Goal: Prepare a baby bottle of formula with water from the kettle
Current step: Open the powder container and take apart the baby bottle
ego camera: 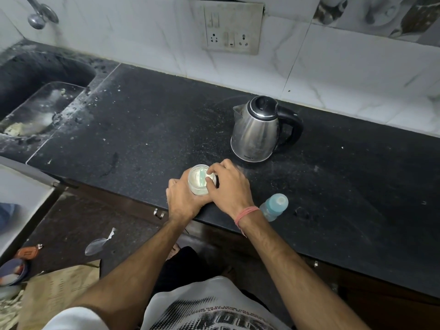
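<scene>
Black counter (147,120), steel kettle (256,129) upright toward its back edge, left hand (183,198) wrapped around an open jar (201,181) at the front edge, right hand (229,186) fingertips pinching a scoop (202,178) inside, capped bottle (273,207) lying just right of the right wrist.

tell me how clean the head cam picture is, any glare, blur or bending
Head view: wide-angle bending curves the black counter edge and tilts the wall tiles; soft glare streaks the steel kettle; the left edge is smeared, and the tap is soft; the hands on the small jar are fairly sharp, and so is the capped baby bottle.
</scene>
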`<state>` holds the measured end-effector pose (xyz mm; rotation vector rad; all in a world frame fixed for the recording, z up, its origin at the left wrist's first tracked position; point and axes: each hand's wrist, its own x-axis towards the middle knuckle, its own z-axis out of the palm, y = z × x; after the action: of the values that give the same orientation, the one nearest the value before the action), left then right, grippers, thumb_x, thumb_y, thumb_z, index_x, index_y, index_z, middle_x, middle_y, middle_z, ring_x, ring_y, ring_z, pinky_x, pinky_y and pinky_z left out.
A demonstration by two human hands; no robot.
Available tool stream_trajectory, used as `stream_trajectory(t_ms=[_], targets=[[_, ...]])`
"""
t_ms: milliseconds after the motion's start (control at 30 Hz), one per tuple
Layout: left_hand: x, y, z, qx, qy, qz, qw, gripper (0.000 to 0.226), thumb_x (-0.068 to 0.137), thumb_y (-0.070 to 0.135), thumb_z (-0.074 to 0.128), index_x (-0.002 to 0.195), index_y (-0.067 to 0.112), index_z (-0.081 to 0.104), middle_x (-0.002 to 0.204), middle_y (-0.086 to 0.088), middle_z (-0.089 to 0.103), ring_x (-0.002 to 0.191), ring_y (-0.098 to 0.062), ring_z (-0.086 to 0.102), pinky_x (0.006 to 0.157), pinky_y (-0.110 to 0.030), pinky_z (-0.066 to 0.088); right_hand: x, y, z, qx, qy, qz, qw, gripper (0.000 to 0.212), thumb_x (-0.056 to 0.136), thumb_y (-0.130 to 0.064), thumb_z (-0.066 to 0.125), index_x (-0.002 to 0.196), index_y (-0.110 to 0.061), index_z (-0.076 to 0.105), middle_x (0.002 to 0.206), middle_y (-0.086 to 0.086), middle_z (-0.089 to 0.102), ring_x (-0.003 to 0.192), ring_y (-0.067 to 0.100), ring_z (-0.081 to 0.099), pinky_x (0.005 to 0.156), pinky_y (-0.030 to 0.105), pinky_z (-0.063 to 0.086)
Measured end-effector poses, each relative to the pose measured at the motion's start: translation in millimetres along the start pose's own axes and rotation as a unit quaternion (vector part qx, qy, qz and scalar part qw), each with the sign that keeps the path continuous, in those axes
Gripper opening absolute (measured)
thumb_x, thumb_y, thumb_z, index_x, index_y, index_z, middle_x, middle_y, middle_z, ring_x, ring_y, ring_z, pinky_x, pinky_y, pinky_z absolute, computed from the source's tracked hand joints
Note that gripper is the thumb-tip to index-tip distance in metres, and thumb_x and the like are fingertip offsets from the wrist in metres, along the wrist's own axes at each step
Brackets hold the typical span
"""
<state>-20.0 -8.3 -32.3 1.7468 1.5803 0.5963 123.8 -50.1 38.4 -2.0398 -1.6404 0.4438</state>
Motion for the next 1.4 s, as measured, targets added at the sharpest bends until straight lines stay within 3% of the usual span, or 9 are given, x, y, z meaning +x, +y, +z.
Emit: stream_trajectory(t_ms=[167, 300, 433, 667, 767, 933, 1067, 1300, 1400], targets=[[-30, 5, 18, -0.067, 0.121, -0.083, 0.987, 0.140, 0.059, 0.073, 0.094, 0.171, 0.020, 0.031, 0.163, -0.005, 0.050, 0.146, -0.032, 0.042, 0.122, -0.052, 0.037, -18, 12, -8, 0.017, 0.022, 0.006, 1.000, 0.018, 0.101, -0.038, 0.069, 0.118, -0.031, 0.069, 0.115, -0.010, 0.060, 0.108, 0.016, 0.067, 0.085, 0.046, 0.060], [-82, 12, 43, -0.111, 0.195, -0.090, 0.970, 0.081, 0.078, 0.034, 0.100, 0.142, 0.020, 0.053, 0.137, -0.003, 0.046, 0.129, -0.028, 0.045, 0.120, -0.057, 0.040, -39, 31, -27, 0.028, 0.084, 0.019, 0.996, 0.018, 0.099, -0.032, 0.071, 0.117, -0.028, 0.072, 0.113, -0.012, 0.063, 0.104, 0.014, 0.066, 0.082, 0.042, 0.059], [-109, 28, 55, -0.133, 0.101, 0.034, 0.985, 0.054, 0.084, 0.019, 0.096, 0.119, 0.026, 0.056, 0.121, 0.009, 0.051, 0.116, -0.017, 0.048, 0.107, -0.049, 0.047, -61, 56, -52, -0.024, 0.155, 0.042, 0.987, 0.017, 0.097, -0.028, 0.074, 0.114, -0.026, 0.074, 0.110, -0.009, 0.064, 0.102, 0.016, 0.064, 0.076, 0.039, 0.059], [-89, 78, 90, -0.087, -0.114, 0.168, 0.975, 0.081, 0.076, 0.039, 0.097, 0.147, 0.028, 0.060, 0.142, 0.017, 0.061, 0.131, -0.009, 0.056, 0.109, -0.029, 0.048, -87, 93, -76, -0.054, 0.112, 0.139, 0.982, 0.047, 0.089, -0.051, 0.082, 0.128, -0.029, 0.070, 0.126, -0.006, 0.059, 0.118, 0.018, 0.056, 0.085, 0.039, 0.057], [-80, 87, 103, -0.059, -0.132, 0.175, 0.974, 0.067, 0.081, 0.034, 0.088, 0.144, 0.033, 0.065, 0.139, 0.019, 0.068, 0.124, -0.008, 0.061, 0.108, -0.034, 0.051, -93, 101, -79, -0.043, 0.057, 0.171, 0.983, 0.058, 0.084, -0.061, 0.084, 0.132, -0.033, 0.065, 0.126, -0.009, 0.060, 0.117, 0.017, 0.059, 0.087, 0.037, 0.054], [-72, 90, 105, -0.043, -0.146, 0.172, 0.973, 0.049, 0.084, 0.037, 0.067, 0.132, 0.036, 0.074, 0.121, 0.018, 0.077, 0.107, -0.007, 0.067, 0.094, -0.039, 0.060, -97, 103, -79, -0.053, 0.046, 0.150, 0.986, 0.047, 0.089, -0.049, 0.086, 0.127, -0.031, 0.065, 0.122, -0.008, 0.064, 0.107, 0.020, 0.068, 0.086, 0.043, 0.060], [-67, 88, 107, -0.045, -0.146, 0.181, 0.971, 0.046, 0.084, 0.030, 0.073, 0.130, 0.033, 0.077, 0.112, 0.014, 0.078, 0.101, -0.010, 0.070, 0.089, -0.043, 0.062, -95, 97, -84, -0.070, 0.023, 0.128, 0.989, 0.045, 0.093, -0.035, 0.084, 0.134, -0.030, 0.065, 0.127, -0.010, 0.065, 0.117, 0.018, 0.063, 0.094, 0.042, 0.058], [-61, 87, 108, -0.063, -0.166, 0.183, 0.967, 0.057, 0.076, 0.062, 0.076, 0.122, 0.029, 0.079, 0.107, 0.015, 0.080, 0.101, -0.012, 0.074, 0.090, -0.047, 0.063, -92, 104, -100, -0.070, -0.061, 0.081, 0.992, 0.054, 0.095, -0.008, 0.077, 0.140, -0.035, 0.063, 0.141, -0.016, 0.064, 0.128, 0.013, 0.055, 0.106, 0.040, 0.053], [-59, 86, 110, -0.075, -0.169, 0.177, 0.967, 0.053, 0.075, 0.068, 0.081, 0.113, 0.031, 0.080, 0.105, 0.017, 0.080, 0.100, -0.012, 0.076, 0.088, -0.047, 0.064, -90, 106, -104, -0.062, -0.087, 0.065, 0.992, 0.052, 0.093, 0.001, 0.073, 0.129, -0.036, 0.067, 0.139, -0.019, 0.064, 0.125, 0.011, 0.053, 0.106, 0.041, 0.053]])
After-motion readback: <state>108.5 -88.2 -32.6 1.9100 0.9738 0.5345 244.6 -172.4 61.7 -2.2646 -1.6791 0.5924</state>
